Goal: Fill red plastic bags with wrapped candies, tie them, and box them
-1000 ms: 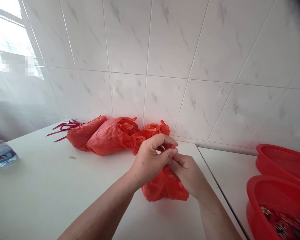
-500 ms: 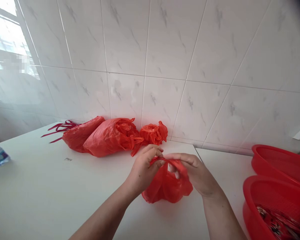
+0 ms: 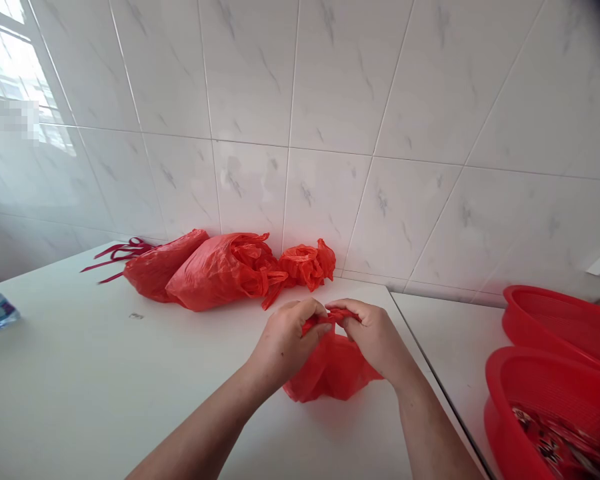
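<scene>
I am watching from a distance, and both hands are working on one red plastic bag (image 3: pixel 337 373), which is sitting on the white table (image 3: pixel 205 373) in the near middle of the scene. The left hand (image 3: pixel 283 337) is clamping its thumb and fingers on the gathered top of this bag. The right hand (image 3: pixel 377 333) is also pinching a twisted part of the plastic, just beside the left fingertips.

What has just changed is the right hand: half a second ago its fingers were spreading a wide loop of plastic, and now they are closing on a narrow strand. For the work, I am judging that the mouth of the bag is becoming more gathered, but I am not seeing clearly whether a knot is formed, because the fingers are hiding it.

On the far left, two filled red bags (image 3: pixel 220 277) are lying near the wall, and a crumpled red bag (image 3: pixel 305 265) is resting to the right of them. On the right, a near red basket (image 3: pixel 500 373) is holding some packets (image 3: pixel 545 440).
</scene>
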The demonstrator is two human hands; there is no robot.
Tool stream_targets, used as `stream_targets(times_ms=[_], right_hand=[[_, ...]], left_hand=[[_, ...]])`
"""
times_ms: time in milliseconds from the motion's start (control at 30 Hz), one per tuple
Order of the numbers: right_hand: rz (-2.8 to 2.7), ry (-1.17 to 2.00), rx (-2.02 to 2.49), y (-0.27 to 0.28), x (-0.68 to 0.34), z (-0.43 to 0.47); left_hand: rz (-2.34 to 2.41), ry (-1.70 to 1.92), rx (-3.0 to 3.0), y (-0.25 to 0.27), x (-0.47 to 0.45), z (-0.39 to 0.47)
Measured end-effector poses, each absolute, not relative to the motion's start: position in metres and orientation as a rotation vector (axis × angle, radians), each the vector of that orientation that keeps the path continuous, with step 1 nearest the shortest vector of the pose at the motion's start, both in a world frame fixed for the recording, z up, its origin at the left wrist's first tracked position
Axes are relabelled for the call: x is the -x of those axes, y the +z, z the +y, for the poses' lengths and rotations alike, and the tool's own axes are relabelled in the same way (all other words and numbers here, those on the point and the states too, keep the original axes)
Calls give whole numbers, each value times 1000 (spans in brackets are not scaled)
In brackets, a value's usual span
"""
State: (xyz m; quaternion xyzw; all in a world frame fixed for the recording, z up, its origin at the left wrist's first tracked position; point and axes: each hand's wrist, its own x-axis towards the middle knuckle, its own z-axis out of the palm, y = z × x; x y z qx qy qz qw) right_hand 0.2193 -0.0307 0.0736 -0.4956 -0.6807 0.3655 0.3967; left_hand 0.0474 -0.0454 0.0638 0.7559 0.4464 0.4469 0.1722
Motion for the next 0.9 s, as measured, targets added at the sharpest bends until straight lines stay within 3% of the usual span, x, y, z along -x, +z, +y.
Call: stream_targets(times_ms=[200, 300, 433, 600, 800, 900], right_hand=[[-1572, 1427, 934, 80, -229, -30], [-1446, 1189, 1075, 66, -236, -11], [-1358, 631, 1433, 28, -251, 25], [-1362, 676, 1466, -11, -264, 47], [-1277, 736, 1505, -40, -281, 49], [-1238, 715, 1568, -55, -289, 54]], left_hand=[[1179, 1288, -2505, 58, -37, -46], [1131, 1219, -2608, 62, -28, -62], [1004, 748, -2598, 71, -14, -91], [956, 404, -2352, 77, -1, -106], [1039, 857, -2102, 75, -18, -88], [1191, 829, -2194, 62, -41, -75]])
